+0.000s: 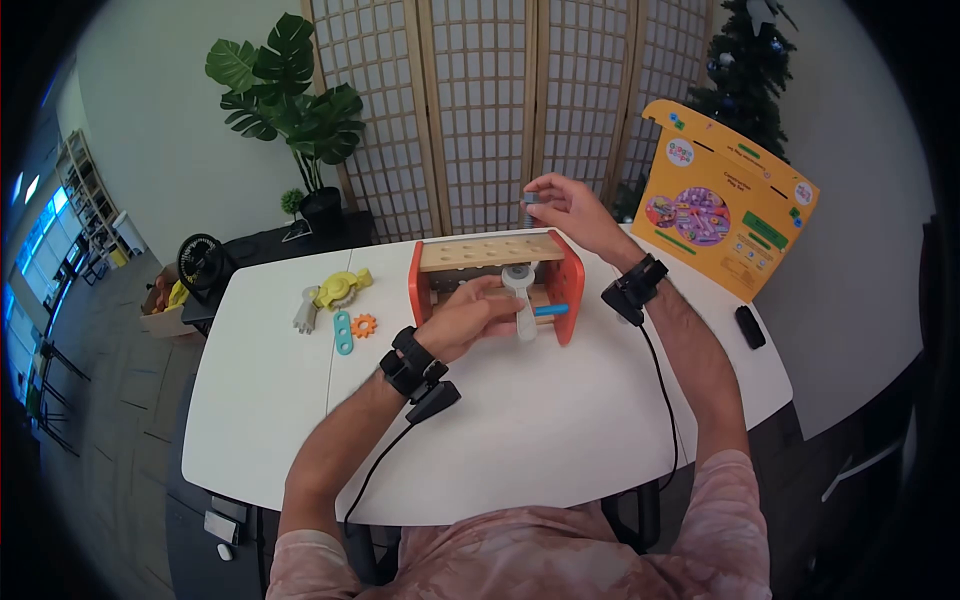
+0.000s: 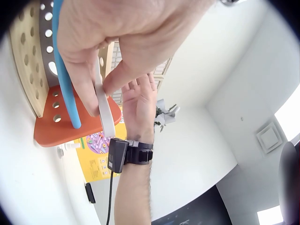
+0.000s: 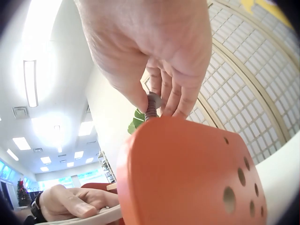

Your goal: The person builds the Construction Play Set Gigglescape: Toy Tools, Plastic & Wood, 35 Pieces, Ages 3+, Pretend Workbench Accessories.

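Note:
A toy workbench [image 1: 490, 252] with a pale wooden top and orange-red side panels [image 3: 187, 173] stands on the table. My left hand [image 1: 462, 318] is at its front, pinching a white toy wrench [image 1: 520, 300] between thumb and fingers. The wrench's round head is up near the bench top and its handle points down. A blue rod [image 1: 551, 310] sticks out by the right panel, just behind the wrench in the left wrist view. Over the bench's back right, my right hand [image 1: 575, 212] pinches a grey threaded bolt [image 3: 151, 105] by its head, thumb against fingers.
Left of the bench lie a yellow toy tool [image 1: 340, 288], a grey piece [image 1: 305, 312], a teal strip with holes [image 1: 343, 333] and an orange gear [image 1: 364, 326]. A yellow box [image 1: 740, 200] stands at the back right, with a small black object [image 1: 749, 327] near the table's right edge.

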Demonstrator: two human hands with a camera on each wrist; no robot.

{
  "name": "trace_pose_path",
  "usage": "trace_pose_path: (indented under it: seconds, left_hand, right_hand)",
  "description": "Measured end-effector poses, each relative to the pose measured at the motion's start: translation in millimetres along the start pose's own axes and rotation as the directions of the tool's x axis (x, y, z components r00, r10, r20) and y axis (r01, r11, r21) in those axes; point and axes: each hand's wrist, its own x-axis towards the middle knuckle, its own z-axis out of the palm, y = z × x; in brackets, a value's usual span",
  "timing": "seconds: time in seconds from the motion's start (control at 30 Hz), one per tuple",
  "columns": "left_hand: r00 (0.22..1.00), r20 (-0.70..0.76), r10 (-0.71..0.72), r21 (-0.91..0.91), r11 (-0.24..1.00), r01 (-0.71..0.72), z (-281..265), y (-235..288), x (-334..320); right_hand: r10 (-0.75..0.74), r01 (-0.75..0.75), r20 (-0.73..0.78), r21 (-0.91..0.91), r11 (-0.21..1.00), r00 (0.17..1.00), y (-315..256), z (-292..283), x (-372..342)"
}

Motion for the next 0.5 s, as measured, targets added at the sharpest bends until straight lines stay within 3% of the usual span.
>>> trace_pose_path:
  seconds: [0.13,0.2,0.33,0.4,0.5]
  left_hand:
    - [1.000,0.025,-0.004,-0.047,0.999,0.005,-2.0,-0.5,10.0]
    - [1.000,0.021,-0.001,-0.065,0.998,0.003,1.6,3.2,11.4]
    - [1.000,-0.020,-0.014,-0.067,0.998,0.013,2.7,3.8,18.3]
    - [1.000,-0.004,-0.013,-0.089,0.996,0.013,1.6,2.4,20.5]
    - [1.000,0.005,-0.027,-0.096,0.995,0.027,-0.3,1.1,22.0]
  right_hand:
    - [0.005,-0.006,0.044,0.018,1.000,0.999,-13.0,-1.9,11.9]
    - [-0.076,0.081,0.047,-0.094,0.992,0.996,-14.5,-0.7,17.9]
    - [-0.062,0.090,0.125,-0.233,0.968,0.990,-17.2,-0.5,28.9]
    - [-0.230,0.281,0.180,-0.354,0.892,0.956,-11.3,0.7,38.9]
    - [-0.113,0.202,0.221,-0.434,0.878,0.969,-13.9,2.0,46.6]
